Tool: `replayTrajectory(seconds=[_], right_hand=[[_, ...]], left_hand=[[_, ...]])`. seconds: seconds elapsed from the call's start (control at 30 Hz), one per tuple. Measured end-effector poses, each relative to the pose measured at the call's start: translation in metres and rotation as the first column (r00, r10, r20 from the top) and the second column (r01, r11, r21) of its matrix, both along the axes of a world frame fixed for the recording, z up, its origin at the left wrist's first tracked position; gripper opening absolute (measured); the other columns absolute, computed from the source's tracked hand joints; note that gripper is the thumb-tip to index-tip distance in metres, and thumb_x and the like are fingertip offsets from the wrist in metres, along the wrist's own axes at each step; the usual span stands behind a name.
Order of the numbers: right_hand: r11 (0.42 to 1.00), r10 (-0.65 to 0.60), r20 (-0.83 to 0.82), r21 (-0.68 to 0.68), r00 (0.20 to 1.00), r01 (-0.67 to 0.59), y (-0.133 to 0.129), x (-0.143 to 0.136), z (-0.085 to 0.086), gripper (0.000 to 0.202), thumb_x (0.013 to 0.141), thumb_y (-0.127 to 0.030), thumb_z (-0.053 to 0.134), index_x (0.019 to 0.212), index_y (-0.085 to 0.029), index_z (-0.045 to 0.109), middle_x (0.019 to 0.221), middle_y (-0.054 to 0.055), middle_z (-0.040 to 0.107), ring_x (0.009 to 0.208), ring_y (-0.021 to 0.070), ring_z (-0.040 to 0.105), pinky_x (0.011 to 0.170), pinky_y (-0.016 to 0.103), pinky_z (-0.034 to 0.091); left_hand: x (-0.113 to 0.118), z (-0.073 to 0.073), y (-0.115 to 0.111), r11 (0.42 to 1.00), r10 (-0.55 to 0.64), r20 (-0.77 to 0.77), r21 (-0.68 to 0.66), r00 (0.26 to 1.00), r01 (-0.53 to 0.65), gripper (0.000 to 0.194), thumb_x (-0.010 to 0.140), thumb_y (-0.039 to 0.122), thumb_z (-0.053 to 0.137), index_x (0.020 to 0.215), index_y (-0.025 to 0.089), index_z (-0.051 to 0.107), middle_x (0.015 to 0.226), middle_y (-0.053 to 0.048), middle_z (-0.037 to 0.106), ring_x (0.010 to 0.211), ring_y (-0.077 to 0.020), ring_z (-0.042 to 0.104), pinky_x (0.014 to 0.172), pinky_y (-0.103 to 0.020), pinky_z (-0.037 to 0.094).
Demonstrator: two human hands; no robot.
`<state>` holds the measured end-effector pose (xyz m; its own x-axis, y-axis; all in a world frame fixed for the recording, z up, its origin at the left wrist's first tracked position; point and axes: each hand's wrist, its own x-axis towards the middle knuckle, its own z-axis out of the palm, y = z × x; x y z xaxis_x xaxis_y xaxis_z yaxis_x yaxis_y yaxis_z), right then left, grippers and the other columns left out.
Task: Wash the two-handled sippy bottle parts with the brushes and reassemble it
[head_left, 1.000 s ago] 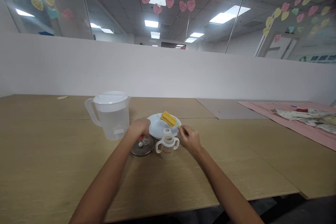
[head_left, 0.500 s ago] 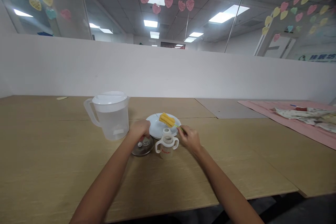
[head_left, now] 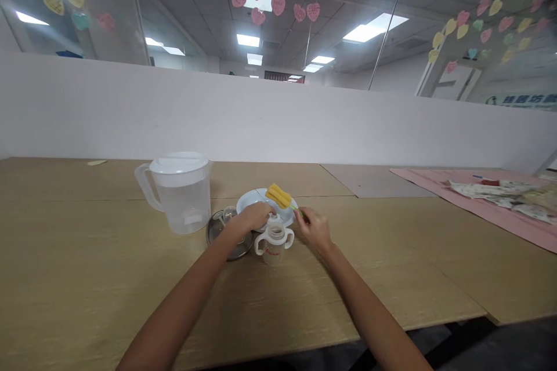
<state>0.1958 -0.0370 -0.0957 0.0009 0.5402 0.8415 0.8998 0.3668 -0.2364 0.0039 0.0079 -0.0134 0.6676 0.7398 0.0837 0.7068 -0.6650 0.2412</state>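
My right hand [head_left: 314, 228] is closed around the thin green handle of a yellow sponge bottle brush [head_left: 279, 196], its head raised over a white plate [head_left: 249, 199]. My left hand [head_left: 257, 215] reaches across the plate's near edge, fingers bent and pinched at a white ring-shaped bottle part [head_left: 274, 218]. Just in front stands an uncapped baby bottle [head_left: 273, 250] with two white handles and red lettering. Left of it, partly under my left forearm, lies a round metal tray [head_left: 213, 232] holding a clear domed cap [head_left: 228, 214] and other small parts.
A lidded clear plastic pitcher [head_left: 185, 194] stands to the left. Far right, a pink cloth [head_left: 418, 178] bears packets and a pen. A white partition [head_left: 270, 122] runs behind the wooden table [head_left: 108, 278]. A small pale flat piece [head_left: 97, 163] lies at the back left.
My left hand has moved right, from over the metal tray to the white ring-shaped part, uncovering the clear cap. The brush head has risen slightly, with my right hand nearly still.
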Motion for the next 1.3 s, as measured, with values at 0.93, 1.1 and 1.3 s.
replayTrajectory(seconds=[0.93, 1.1, 1.3], right_hand=[[0.999, -0.031, -0.138, -0.016, 0.99, 0.029, 0.002, 0.002, 0.0, 0.038, 0.088, -0.038, 0.038, 0.081, -0.013, 0.065, 0.073, 0.008, 0.067, 0.065, 0.0147, 0.059, 0.062, 0.023, 0.042], [1.0, -0.027, -0.119, 0.0, 0.992, 0.027, 0.003, 0.002, 0.0, 0.037, 0.088, -0.037, 0.038, 0.08, -0.014, 0.065, 0.072, 0.007, 0.067, 0.061, 0.0132, 0.058, 0.06, 0.023, 0.042], [0.998, 0.034, -0.023, 0.05, 0.999, -0.033, 0.0, 0.0, -0.003, 0.029, 0.087, -0.033, 0.044, 0.079, -0.015, 0.065, 0.069, 0.007, 0.066, 0.06, 0.0127, 0.059, 0.06, 0.022, 0.043]], left_hand=[[-0.014, 0.033, 0.008, 0.924, -0.03, 0.768, -0.222, 0.64, 0.311, 0.049, 0.058, 0.014, 0.066, 0.105, 0.011, 0.056, 0.104, -0.013, 0.063, 0.098, -0.022, 0.059, 0.085, -0.037, 0.047], [-0.013, 0.034, 0.007, 0.927, -0.016, 0.805, -0.21, 0.593, 0.31, 0.046, 0.06, 0.015, 0.065, 0.106, 0.011, 0.058, 0.106, -0.012, 0.063, 0.098, -0.0232, 0.059, 0.084, -0.037, 0.049], [-0.02, 0.034, 0.01, 0.978, 0.022, 0.751, -0.154, 0.659, 0.143, 0.046, 0.061, 0.018, 0.064, 0.106, 0.012, 0.059, 0.109, -0.011, 0.063, 0.097, -0.0228, 0.06, 0.085, -0.035, 0.049]])
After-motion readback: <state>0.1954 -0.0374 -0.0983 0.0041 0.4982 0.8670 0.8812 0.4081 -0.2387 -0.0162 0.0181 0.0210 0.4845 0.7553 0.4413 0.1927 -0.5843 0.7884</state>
